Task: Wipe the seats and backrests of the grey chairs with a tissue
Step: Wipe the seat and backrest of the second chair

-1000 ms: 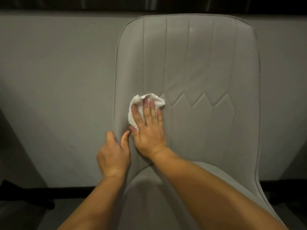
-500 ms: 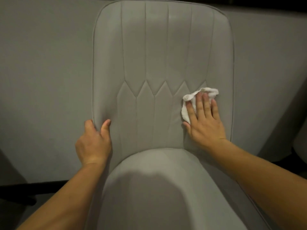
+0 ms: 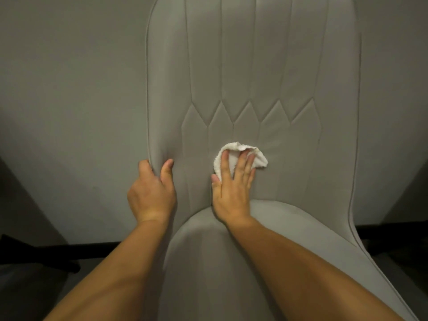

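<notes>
My right hand [image 3: 231, 191] presses the crumpled tissue [image 3: 240, 156] flat-fingered on the lower backrest [image 3: 254, 66], just above the seat [image 3: 220, 262]. My left hand [image 3: 151, 193] grips the backrest's left edge. I think the tissue can slip out, because only pressure holds it.

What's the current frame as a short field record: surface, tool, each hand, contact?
surface: grey chair backrest, lower middle part
tool: white tissue, crumpled, flat against the backrest
right hand: fingers straight, presses the tissue onto the backrest
left hand: grips the backrest's left edge, thumb on the front
seat: below both hands, untouched by the tissue
</notes>
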Motion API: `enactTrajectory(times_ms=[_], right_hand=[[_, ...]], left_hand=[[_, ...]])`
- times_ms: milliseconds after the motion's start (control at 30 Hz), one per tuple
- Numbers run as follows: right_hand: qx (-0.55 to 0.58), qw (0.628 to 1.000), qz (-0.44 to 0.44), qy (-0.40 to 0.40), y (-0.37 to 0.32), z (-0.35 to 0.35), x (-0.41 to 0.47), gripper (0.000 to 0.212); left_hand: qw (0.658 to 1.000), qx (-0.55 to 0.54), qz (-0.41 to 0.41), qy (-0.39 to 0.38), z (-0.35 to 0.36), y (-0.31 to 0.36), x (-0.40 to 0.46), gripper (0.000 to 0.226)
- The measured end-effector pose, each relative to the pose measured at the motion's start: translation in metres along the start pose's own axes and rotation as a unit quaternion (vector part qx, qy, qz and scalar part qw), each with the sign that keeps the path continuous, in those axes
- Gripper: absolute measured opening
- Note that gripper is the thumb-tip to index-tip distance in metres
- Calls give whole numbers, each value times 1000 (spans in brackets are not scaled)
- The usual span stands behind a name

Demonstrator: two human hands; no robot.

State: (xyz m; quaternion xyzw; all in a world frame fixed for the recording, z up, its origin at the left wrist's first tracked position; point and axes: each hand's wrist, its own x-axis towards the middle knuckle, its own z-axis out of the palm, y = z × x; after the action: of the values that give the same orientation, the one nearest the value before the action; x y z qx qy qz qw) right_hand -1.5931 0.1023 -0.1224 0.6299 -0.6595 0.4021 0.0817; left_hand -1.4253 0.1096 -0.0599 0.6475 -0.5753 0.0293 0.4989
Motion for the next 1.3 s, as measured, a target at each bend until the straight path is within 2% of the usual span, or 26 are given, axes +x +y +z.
enactTrajectory(times_ms=[67, 100, 133, 200, 267, 400, 500, 600, 667, 767, 833, 900, 933, 1000, 1100, 1233, 1300], right_hand=[[-7, 989, -144, -25, 0, -1, -6, 64], [-5, 975, -214, -64, -3, 0, -10, 66], [-1, 963, -246, -112, -6, 1, -12, 70], [-16, 953, -251, -170, -8, 1, -13, 75], [-60, 940, -279, -188, 1, -6, -13, 76], [-154, 880, -351, -280, 43, -40, -10, 62], [-159, 869, -292, -366, 67, -64, -9, 66], [-84, 885, -213, -405, 71, -82, -13, 66], [-83, 903, -134, -399, 60, -82, -16, 66], [-140, 915, -35, -377, 25, -61, -18, 75], [-158, 933, -14, -324, 6, -44, -24, 56], [-151, 951, -25, -267, 0, -35, -29, 36], [-144, 953, -41, -264, 3, -36, -31, 31], [-118, 941, -83, -306, 15, -45, -29, 32], [-57, 901, -112, -416, 37, -70, -20, 44], [-130, 814, -116, -554, 48, -88, -15, 79], [-112, 820, -85, -555, 43, -84, -16, 78]], left_hand=[[1000, -3, -4, 3, 0, 0, -1, 43], [1000, -6, -7, 1, 0, 0, -1, 43], [1000, -9, -8, -1, 0, 0, -1, 44], [1000, -10, -10, -8, 0, -1, -1, 44], [1000, -7, -12, -12, 0, -1, -1, 44], [1000, 3, -7, -6, -2, 2, -1, 43], [1000, 10, -3, -10, -3, 2, -1, 44], [1000, 15, -5, -15, -6, 3, -2, 43], [999, 18, -11, -25, -8, 5, -2, 42], [999, 25, -10, -30, -9, 7, -1, 42], [999, 32, -10, -33, -8, 6, -2, 44], [999, 39, -10, -36, -8, 5, -1, 45], [998, 41, -12, -36, -7, 5, -1, 45], [998, 42, -15, -33, -7, 5, -2, 43], [999, 43, -12, -26, -5, 4, -2, 44], [999, 45, -12, -20, -2, 3, -2, 44], [999, 46, -10, -19, -3, 4, -2, 44]])
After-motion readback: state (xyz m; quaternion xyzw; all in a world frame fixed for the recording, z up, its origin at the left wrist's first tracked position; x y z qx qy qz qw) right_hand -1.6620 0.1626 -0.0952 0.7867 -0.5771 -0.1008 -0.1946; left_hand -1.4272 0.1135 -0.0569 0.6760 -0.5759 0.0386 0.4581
